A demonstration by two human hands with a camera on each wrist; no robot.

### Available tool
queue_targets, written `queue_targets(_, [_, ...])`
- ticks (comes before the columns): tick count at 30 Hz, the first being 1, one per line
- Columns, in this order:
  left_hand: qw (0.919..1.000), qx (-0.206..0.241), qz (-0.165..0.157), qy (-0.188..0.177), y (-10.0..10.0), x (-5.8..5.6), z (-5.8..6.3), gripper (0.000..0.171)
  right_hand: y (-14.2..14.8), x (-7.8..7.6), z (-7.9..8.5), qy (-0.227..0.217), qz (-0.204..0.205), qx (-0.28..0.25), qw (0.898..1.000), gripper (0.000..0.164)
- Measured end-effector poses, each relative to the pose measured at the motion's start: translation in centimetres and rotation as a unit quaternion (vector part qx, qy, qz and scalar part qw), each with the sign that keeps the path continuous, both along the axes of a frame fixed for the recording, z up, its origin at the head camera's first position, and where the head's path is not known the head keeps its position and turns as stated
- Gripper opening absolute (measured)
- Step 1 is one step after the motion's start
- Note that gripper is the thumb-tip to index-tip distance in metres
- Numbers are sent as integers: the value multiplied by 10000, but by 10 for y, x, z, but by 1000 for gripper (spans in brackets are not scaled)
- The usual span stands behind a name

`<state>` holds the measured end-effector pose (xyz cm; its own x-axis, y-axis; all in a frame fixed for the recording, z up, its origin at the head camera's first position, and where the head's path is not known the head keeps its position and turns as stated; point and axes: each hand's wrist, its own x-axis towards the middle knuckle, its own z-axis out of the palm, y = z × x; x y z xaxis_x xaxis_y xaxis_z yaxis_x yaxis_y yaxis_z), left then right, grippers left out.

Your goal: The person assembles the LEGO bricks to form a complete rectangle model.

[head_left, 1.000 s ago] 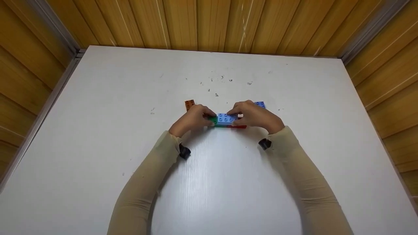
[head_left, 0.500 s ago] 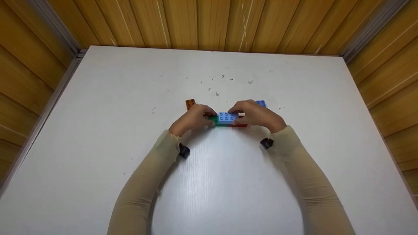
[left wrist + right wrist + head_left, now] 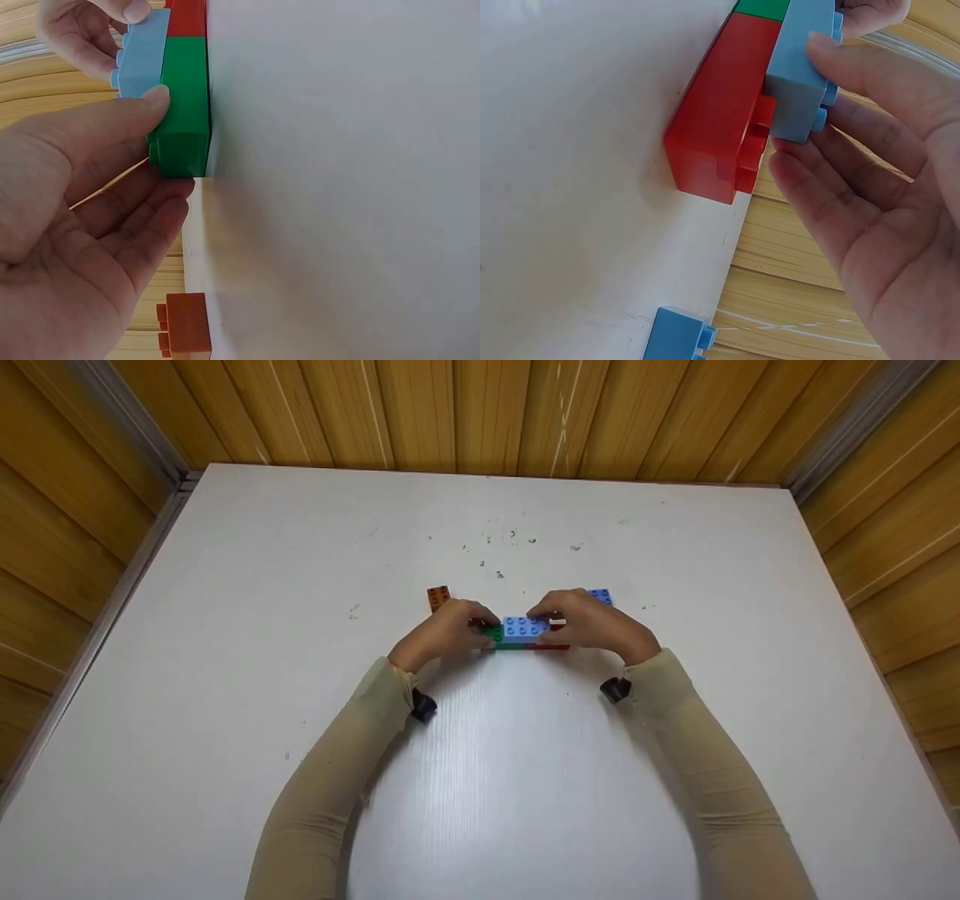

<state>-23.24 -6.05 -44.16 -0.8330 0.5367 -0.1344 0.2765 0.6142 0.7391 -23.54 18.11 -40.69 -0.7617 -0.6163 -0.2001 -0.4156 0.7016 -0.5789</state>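
A green toy building brick (image 3: 186, 97) and a red brick (image 3: 724, 105) lie end to end on the white table. Across their joint, on top, sits a light blue brick (image 3: 523, 630) with its studs up. My left hand (image 3: 450, 631) pinches the green brick at its outer end, thumb on the near side and fingers behind. With thumb and fingers, my right hand (image 3: 591, 621) grips the right end of the light blue brick. Beyond that hand, part of the red brick's studded top shows uncovered in the right wrist view.
Behind my left hand lies an orange-brown brick (image 3: 438, 597), partly hidden. Another blue brick (image 3: 601, 596) lies behind my right hand. The white table (image 3: 480, 780) has small dark marks toward its back and meets wood-patterned walls (image 3: 487, 416).
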Motion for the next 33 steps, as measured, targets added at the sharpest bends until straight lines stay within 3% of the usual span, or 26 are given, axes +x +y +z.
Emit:
queue_targets(14, [10000, -35, -26, 36, 0, 1, 0, 34, 2, 1, -3, 153, 94, 92, 9998, 38])
queue_targets(24, [9995, 27, -244, 184, -5, -1, 1, 34, 2, 3, -2, 316, 167, 81, 9993, 38])
queue_targets(33, [9996, -162, -154, 156, -9, 0, 7, 36, 3, 3, -4, 288, 115, 93, 9995, 39])
